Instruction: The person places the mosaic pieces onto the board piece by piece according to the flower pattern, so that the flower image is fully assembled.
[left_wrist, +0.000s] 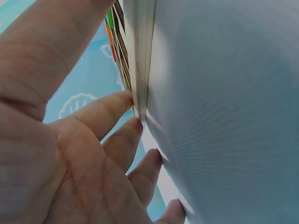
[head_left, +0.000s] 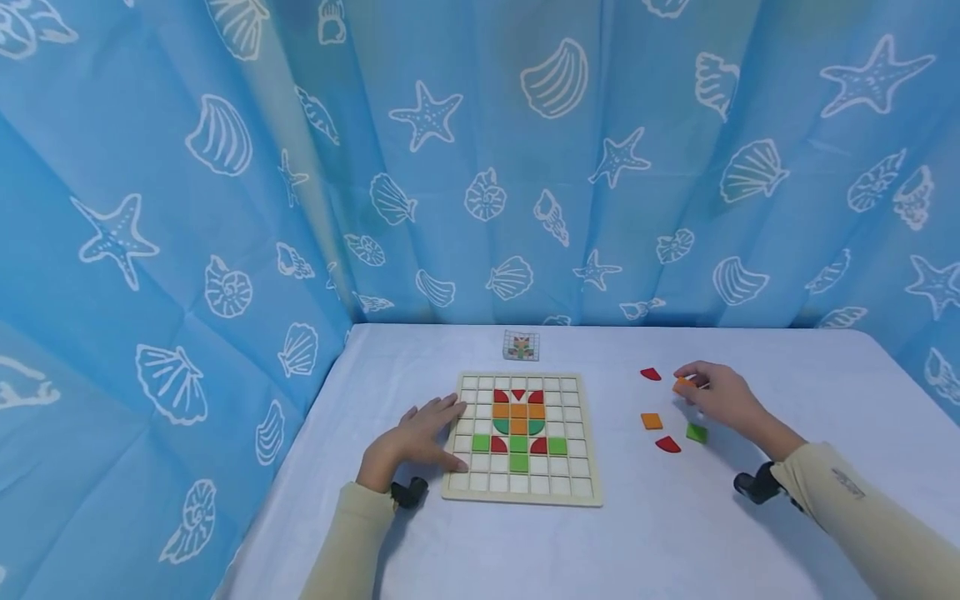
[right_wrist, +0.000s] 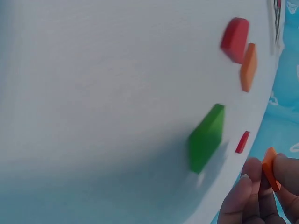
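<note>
A wooden grid board (head_left: 523,497) lies on the table with red, orange and green tiles set in some cells, forming a flower-like figure. My left hand (head_left: 420,437) rests spread along the board's left edge; in the left wrist view its fingertips (left_wrist: 135,123) touch the frame's side. Off to the right, my right hand (head_left: 723,398) pinches an orange square tile (right_wrist: 269,169) between thumb and fingers, above the table. Around it lie another orange tile (head_left: 652,421), a green tile (head_left: 697,432) and two red quarter-round tiles, one nearer (head_left: 668,445) and one farther (head_left: 650,374).
Behind the board stands a small pattern card (head_left: 521,345) showing a similar figure on a grid. A white cloth covers the table (head_left: 525,550). Blue curtains (head_left: 480,167) with shell and starfish prints hang along the back and left side.
</note>
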Motion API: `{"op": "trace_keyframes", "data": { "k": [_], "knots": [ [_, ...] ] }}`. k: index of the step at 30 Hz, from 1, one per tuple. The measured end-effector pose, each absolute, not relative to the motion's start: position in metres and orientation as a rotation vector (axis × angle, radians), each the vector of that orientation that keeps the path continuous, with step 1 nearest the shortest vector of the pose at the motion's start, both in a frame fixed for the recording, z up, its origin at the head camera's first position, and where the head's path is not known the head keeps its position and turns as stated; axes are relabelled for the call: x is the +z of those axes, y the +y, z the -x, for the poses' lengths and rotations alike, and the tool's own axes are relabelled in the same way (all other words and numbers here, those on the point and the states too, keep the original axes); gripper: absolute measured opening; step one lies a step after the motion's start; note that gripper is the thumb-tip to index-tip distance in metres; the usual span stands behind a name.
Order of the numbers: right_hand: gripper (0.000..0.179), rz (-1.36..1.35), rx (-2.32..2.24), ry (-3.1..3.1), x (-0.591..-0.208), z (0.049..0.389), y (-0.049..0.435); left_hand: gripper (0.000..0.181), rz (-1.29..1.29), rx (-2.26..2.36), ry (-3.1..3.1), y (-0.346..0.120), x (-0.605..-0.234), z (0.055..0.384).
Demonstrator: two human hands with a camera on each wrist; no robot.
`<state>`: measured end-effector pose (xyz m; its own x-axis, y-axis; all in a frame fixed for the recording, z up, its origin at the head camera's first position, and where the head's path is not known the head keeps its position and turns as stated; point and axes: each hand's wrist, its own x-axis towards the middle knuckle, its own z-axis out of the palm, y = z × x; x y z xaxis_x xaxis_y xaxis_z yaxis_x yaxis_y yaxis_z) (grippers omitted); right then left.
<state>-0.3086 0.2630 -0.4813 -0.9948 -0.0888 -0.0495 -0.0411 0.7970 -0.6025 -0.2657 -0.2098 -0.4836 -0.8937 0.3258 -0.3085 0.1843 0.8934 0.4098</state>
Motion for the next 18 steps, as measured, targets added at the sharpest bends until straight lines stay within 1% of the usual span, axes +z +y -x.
{"op": "trace_keyframes", "data": {
  "k": [5,11,18],
  "knots": [
    [0.038,0.137,-0.992,2.922,-0.473,0.307,0.251,0.103,-0.376,0.535,2.677,-0.209,-0.483,0.265],
    [0.036,0.147,-1.013,2.937,-0.466,0.306,0.222,0.104,-0.360,0.539,2.687,-0.209,-0.485,0.264],
    [0.021,0.288,-1.026,2.921,-0.469,0.297,0.177,0.105,-0.362,0.536,2.695,-0.208,-0.485,0.265]
  ]
}}
